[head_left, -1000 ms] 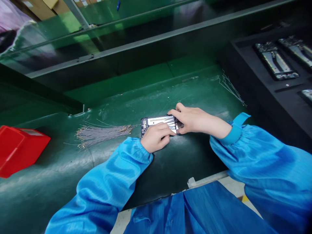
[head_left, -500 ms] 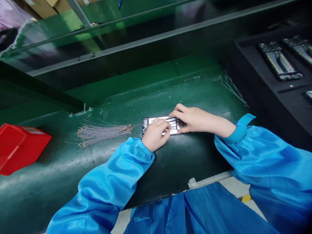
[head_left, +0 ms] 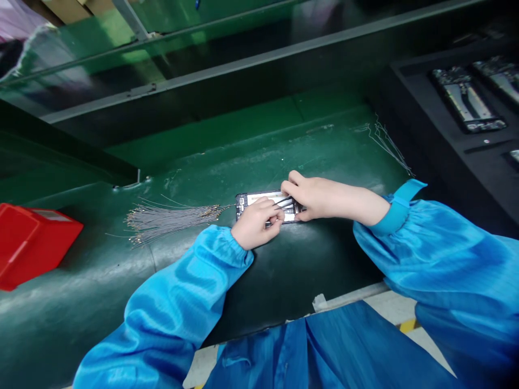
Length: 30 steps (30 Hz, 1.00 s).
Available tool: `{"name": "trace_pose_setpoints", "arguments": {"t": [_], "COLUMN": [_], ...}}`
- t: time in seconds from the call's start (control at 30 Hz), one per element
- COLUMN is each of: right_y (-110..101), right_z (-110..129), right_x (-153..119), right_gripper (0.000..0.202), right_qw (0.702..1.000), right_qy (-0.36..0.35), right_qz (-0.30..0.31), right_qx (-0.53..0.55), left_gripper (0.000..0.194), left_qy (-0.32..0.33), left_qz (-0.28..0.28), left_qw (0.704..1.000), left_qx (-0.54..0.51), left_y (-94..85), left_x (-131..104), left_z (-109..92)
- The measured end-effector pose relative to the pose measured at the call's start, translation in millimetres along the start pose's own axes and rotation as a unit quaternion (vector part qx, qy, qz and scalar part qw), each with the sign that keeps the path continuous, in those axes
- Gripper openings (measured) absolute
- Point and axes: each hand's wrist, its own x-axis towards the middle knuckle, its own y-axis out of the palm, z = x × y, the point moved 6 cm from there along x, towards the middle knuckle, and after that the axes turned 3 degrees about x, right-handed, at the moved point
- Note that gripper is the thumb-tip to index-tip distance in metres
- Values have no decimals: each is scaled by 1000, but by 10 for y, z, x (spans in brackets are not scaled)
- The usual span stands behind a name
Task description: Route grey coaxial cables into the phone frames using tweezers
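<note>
An opened phone [head_left: 242, 201] lies lengthwise on the green mat, its inside facing up with a pale middle area. My left hand [head_left: 258, 222] rests over its left half, fingers curled into a pinch; what the fingertips hold is hidden. Across the right end, my right hand [head_left: 310, 195] grips the phone between thumb and fingers. A dark thin strip [head_left: 283, 202] shows between the two hands, perhaps the phone's flex cable. Left of the phone spreads a bundle of thin grey cables [head_left: 174, 220] with small gold-coloured ends.
A red bin [head_left: 38, 243] stands at the far left. At the right, a black tray [head_left: 421, 102] carries several opened phones [head_left: 466, 100]. A few loose thin cables [head_left: 387, 143] lie beside it. A metal rail [head_left: 227, 62] runs along the back.
The dark strip between my hands looks raised and more bent toward my right hand. Both hands have shifted only slightly and stay on the phone.
</note>
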Motion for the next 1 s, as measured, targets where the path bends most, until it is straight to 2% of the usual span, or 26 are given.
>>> {"name": "trace_pose_setpoints", "arguments": {"t": [0.17, 0.3, 0.4, 0.5, 0.6, 0.67, 0.73, 0.87, 0.93, 1.0], "right_y": [57, 69, 49, 33, 44, 23, -86, -552, -777, -945], "right_z": [-10, -36, -42, -46, -55, -78, -178, -689, -1030, -1393], "right_x": [39, 43, -39, -162, -202, -138, -25, 51, -105, -428], "right_gripper": [37, 39, 32, 30, 43, 47, 45, 33, 31, 30], "right_qw": [999, 997, 996, 990, 991, 990, 983, 933, 902, 866], "right_qy": [28, 56, 22, -16, -18, -10, 23, 191, 276, 370], "right_qz": [25, 31, -1, -66, -118, -138, -171, -278, -303, -305], "right_qx": [33, 41, 91, 127, 58, -4, -54, -129, -139, -138], "left_gripper": [10, 9, 9, 10, 12, 12, 11, 10, 12, 13], "left_qy": [30, 38, 43, 23, -13, -20, -15, -9, -5, -5], "left_qz": [66, 67, 25, -67, -151, -170, -168, -159, -149, -107], "left_qw": [997, 997, 999, 997, 987, 983, 984, 985, 986, 988], "left_qx": [0, 8, -4, 8, 50, 62, 59, 59, 69, 112], "left_y": [46, 67, 25, -94, -211, -243, -241, -208, -210, -236], "left_x": [-7, -6, -21, -59, -116, -143, -155, -151, -136, -116], "left_z": [-16, -20, -49, -55, -37, -40, -50, -45, -40, -25]}}
